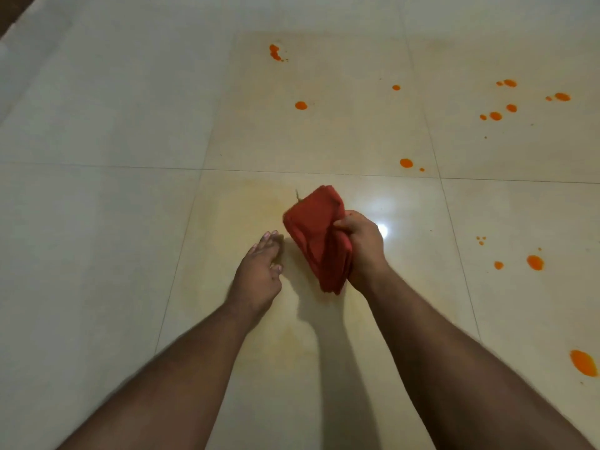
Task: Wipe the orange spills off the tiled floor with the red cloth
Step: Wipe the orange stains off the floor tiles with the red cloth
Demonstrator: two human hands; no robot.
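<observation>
A person looks down at a pale tiled floor (97,222), both bare forearms reaching forward. The right hand (363,248) is closed around a folded red cloth (311,235), fingers and thumb pinching its right edge so the wad hangs bunched above or just on the tile; contact with the floor cannot be told. The folding likely gives a thick pad for wiping. The left hand (259,274) is empty, fingers loosely spread, hovering just left of the cloth, perhaps ready to adjust the fold or to brace.

Orange spills (406,163) dot the tiles ahead and to the right: small drops far ahead, a cluster at upper right, larger blobs near the right edge. The tile under the hands shows only a faint yellowish smear, which suggests it is wiped already. Most spills remain, so the job looks early. The nearest drops lie ahead and right of the cloth.
</observation>
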